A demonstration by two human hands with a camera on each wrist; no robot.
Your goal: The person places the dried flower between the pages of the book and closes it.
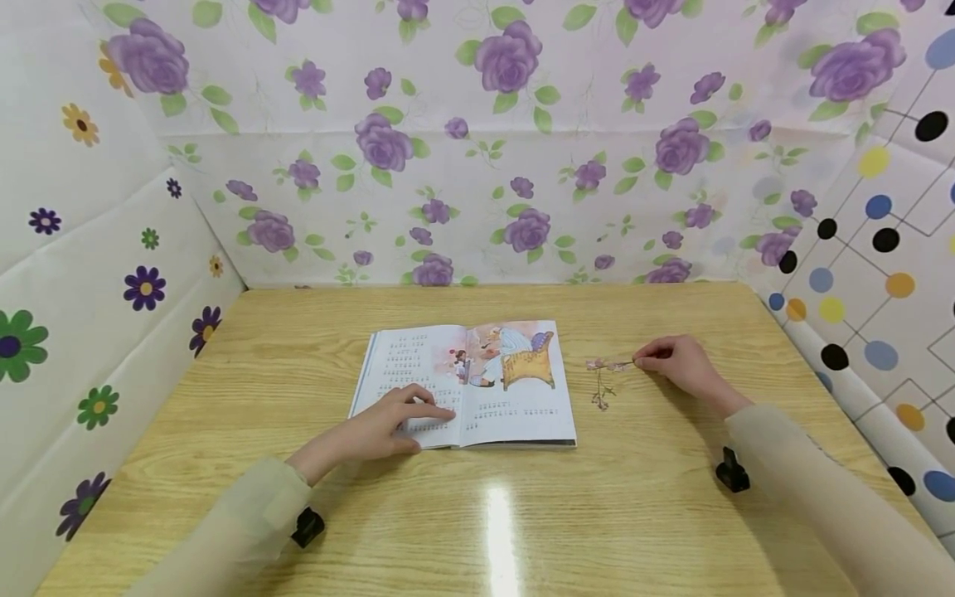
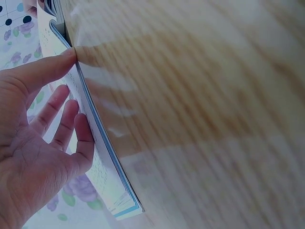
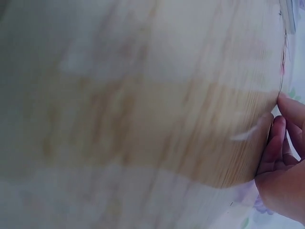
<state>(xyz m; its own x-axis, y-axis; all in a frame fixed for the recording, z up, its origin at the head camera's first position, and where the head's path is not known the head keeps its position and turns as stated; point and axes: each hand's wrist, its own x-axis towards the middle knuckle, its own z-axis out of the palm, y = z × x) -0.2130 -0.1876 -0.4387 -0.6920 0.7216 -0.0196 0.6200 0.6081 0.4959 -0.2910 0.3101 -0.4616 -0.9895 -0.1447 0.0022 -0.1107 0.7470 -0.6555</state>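
An open picture book (image 1: 515,419) lies on the wooden table, text on its left page and a large coloured drawing on its right. My left hand (image 1: 391,423) rests on the lower part of the left page, fingers spread; in the left wrist view its thumb (image 2: 62,62) touches the book's near edge. To the right of the book, my right hand (image 1: 679,365) pinches the stem end of a thin dried flower sprig (image 1: 600,385) with small pinkish blossoms. The sprig points left toward the book, close over the table.
The wooden table (image 1: 418,522) has a bright light reflection near its front. Behind it stands a wall covering (image 1: 462,207) with purple roses. Flower-patterned cloth (image 1: 97,332) borders the left side, dotted cloth (image 1: 880,290) the right. Both forearms wear pale sleeves with black wrist devices.
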